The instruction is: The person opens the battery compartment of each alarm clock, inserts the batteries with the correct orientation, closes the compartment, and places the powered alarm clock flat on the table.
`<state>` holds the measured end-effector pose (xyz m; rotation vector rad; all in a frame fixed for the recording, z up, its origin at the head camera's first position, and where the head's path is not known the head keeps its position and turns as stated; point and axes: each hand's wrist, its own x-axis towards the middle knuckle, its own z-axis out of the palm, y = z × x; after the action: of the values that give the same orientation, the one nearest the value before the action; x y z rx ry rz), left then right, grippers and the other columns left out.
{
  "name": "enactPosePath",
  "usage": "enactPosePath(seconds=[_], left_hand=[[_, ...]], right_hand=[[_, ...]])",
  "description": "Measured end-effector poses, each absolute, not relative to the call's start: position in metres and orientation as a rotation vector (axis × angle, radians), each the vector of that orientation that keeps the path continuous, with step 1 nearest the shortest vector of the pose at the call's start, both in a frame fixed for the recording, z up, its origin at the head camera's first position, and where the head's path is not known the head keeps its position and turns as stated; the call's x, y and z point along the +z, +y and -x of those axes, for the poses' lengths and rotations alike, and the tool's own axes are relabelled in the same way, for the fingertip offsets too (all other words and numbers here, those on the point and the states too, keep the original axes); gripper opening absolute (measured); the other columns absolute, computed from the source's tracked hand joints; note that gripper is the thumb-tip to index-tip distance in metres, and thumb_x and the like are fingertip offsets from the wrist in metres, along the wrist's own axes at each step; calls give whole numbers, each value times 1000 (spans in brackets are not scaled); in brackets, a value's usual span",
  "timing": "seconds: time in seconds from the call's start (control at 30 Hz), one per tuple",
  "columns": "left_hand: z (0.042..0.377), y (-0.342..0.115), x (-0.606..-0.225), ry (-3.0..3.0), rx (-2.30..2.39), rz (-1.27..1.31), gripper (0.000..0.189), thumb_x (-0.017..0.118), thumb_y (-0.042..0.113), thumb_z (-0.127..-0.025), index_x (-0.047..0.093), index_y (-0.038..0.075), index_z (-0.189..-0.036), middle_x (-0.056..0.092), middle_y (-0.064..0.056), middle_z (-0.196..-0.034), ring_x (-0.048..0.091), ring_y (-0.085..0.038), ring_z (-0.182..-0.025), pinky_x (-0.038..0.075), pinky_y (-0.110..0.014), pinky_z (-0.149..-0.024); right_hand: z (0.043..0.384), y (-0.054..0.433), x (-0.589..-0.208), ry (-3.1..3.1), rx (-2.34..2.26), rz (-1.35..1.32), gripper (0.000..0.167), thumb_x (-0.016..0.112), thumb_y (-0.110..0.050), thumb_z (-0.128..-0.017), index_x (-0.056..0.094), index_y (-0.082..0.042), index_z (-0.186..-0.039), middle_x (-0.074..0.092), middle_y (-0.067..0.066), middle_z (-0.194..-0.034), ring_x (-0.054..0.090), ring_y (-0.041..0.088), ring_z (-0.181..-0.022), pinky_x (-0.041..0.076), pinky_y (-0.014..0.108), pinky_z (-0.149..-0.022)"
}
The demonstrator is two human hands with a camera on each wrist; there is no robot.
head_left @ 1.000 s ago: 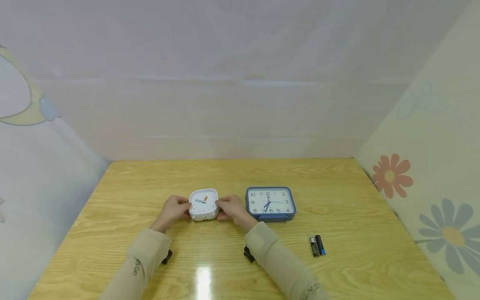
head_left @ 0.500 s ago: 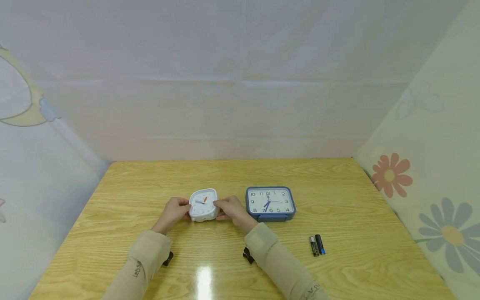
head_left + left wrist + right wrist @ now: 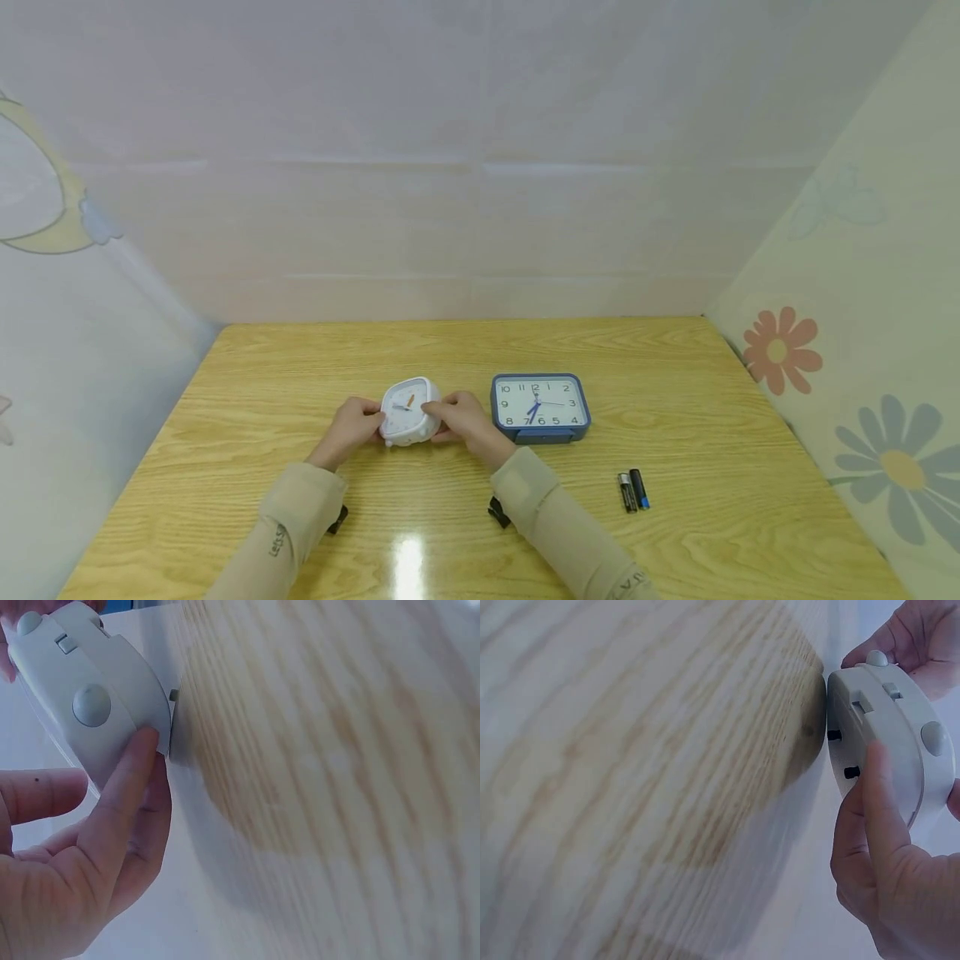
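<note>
A small white alarm clock (image 3: pixel 407 412) with rounded corners and an orange hand is held between both hands, its face turned up and toward the left. My left hand (image 3: pixel 354 429) grips its left side, thumb at the front edge and fingers behind. On the other side my right hand (image 3: pixel 462 422) pinches it, thumb on the face's rim and fingers at the back. The right wrist view shows the clock's back (image 3: pixel 877 750) with two black knobs and a forefinger pressed on it. Round feet (image 3: pixel 91 706) show on its underside in the left wrist view.
A blue rectangular clock (image 3: pixel 541 408) lies face up just right of the right hand. Two batteries (image 3: pixel 633 491) lie farther right and nearer. Dark straps (image 3: pixel 498 512) show at the sleeves. Printed cloth walls stand around the wooden table (image 3: pixel 720 400).
Between my hands the white clock has turned, its right side lifting and its face swinging leftward. My right thumb has shifted slightly left with it; the blue clock and batteries stay put.
</note>
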<state>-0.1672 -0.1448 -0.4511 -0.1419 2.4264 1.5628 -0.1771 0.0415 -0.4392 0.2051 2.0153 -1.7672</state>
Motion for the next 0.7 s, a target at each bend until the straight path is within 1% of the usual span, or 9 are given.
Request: enactPosePath(seconds=[0.1, 0.3, 0.57, 0.7], left_hand=[[166, -144, -450, 2429, 1544, 119, 22, 46, -3, -87, 61, -16, -95, 62, -15, -78, 60, -16, -62, 55, -31, -58], [166, -142, -447, 2417, 1513, 118, 22, 47, 0, -89, 62, -14, -96, 63, -14, -76, 61, -19, -61, 55, -33, -58], [165, -139, -447, 2474, 1451, 80, 23, 51, 4, -88, 61, -13, -100, 64, -11, -69, 62, -23, -58, 54, -32, -57], [164, -137, -447, 2460, 1449, 65, 24, 51, 5, -89, 61, -12, -101, 64, -11, -70, 62, -23, -59, 54, -33, -58]], right_hand=[[176, 43, -437, 2036, -1758, -201, 34, 65, -18, -83, 53, 8, -102, 56, 12, -79, 57, 18, -62, 56, 36, -67], [175, 45, -436, 2042, -1770, -185, 43, 67, -19, -83, 48, 9, -109, 57, 14, -85, 57, 18, -64, 56, 37, -67], [173, 47, -433, 2105, -1735, -158, 40, 68, -21, -82, 50, 7, -104, 57, 13, -83, 58, 18, -62, 56, 39, -67], [171, 48, -431, 2143, -1709, -124, 40, 68, -23, -82, 52, 6, -103, 58, 13, -83, 59, 20, -63, 55, 40, -67]])
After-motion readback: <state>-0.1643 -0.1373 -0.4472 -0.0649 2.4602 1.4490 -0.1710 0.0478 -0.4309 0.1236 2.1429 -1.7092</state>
